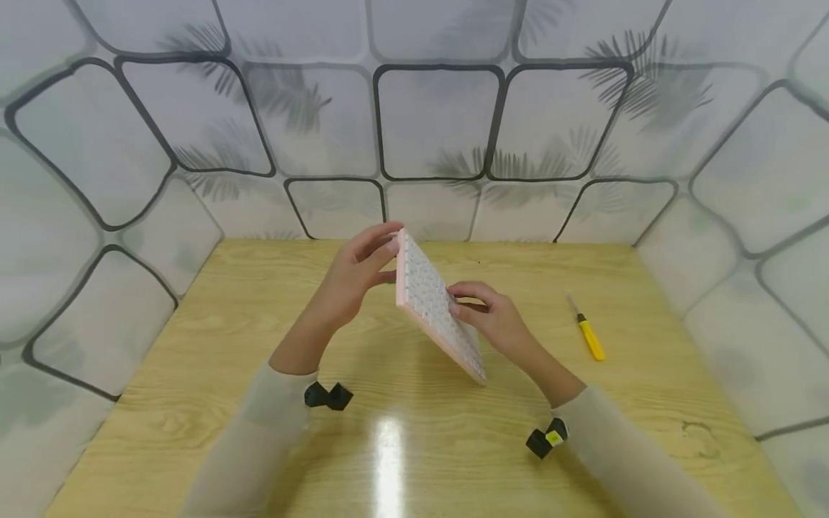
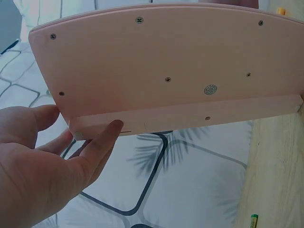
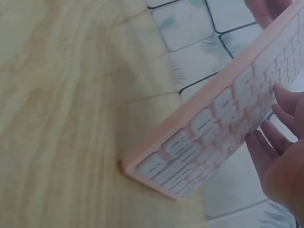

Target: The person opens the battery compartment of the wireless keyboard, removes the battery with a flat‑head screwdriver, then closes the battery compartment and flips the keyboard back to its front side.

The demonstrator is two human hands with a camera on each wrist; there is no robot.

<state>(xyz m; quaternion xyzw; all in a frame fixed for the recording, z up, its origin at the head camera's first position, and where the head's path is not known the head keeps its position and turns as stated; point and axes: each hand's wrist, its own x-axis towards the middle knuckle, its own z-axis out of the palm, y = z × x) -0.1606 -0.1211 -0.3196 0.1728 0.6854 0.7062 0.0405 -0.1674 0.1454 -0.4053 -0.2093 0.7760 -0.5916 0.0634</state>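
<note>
A pink keyboard (image 1: 432,295) with white keys is held steeply tilted, its far-left end high and its lower corner close over the table. My left hand (image 1: 350,277) grips the raised end, thumb and fingers at the corner. In the left wrist view the pink underside (image 2: 156,57) shows, with several screws, a round sticker and a raised ridge under the left fingertips (image 2: 114,126). My right hand (image 1: 494,316) is at the key side, fingers loosely extended. In the right wrist view its fingertips (image 3: 281,95) touch the keys near the edge.
A yellow-handled screwdriver (image 1: 591,338) lies on the wooden table (image 1: 214,345), right of the hands. A small green cylinder (image 2: 254,221), like a battery, appears low in the left wrist view. Patterned walls (image 1: 440,122) enclose the table at the back and sides.
</note>
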